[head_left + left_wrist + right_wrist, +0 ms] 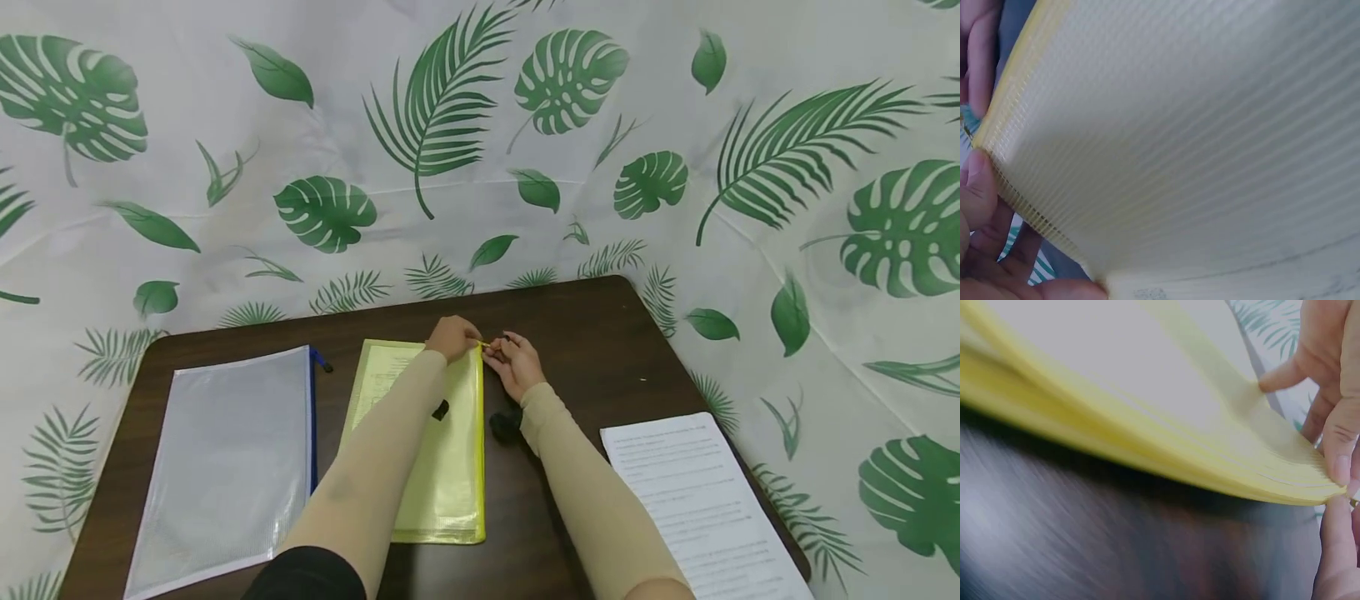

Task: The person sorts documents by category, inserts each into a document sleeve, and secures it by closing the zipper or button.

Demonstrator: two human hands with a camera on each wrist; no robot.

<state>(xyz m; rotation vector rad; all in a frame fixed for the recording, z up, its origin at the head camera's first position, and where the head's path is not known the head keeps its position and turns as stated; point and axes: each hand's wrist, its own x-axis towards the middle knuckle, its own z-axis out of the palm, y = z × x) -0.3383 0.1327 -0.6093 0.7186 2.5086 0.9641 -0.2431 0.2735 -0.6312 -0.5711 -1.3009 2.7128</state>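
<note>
A translucent yellow zip folder [457,467] with a printed sheet inside lies on the table, its yellow zip edge on the right. My left hand [452,338] pinches its far right corner, thumb on top, as the left wrist view shows, where the mesh bends upward. Facing it, my right hand [516,363] has its fingertips at the same corner and pinches the small yellow zipper pull at the end of the zip. In the right wrist view a right finger [1337,550] presses against the corner from below; the pull is mostly hidden by the fingers.
Left of the yellow folder lies a clear folder [225,458] with a blue zip and a blue pull tab [322,362]. Printed papers [690,492] rest at the table's right edge. A leaf-patterned curtain [480,167] hangs behind the dark wooden table [585,325].
</note>
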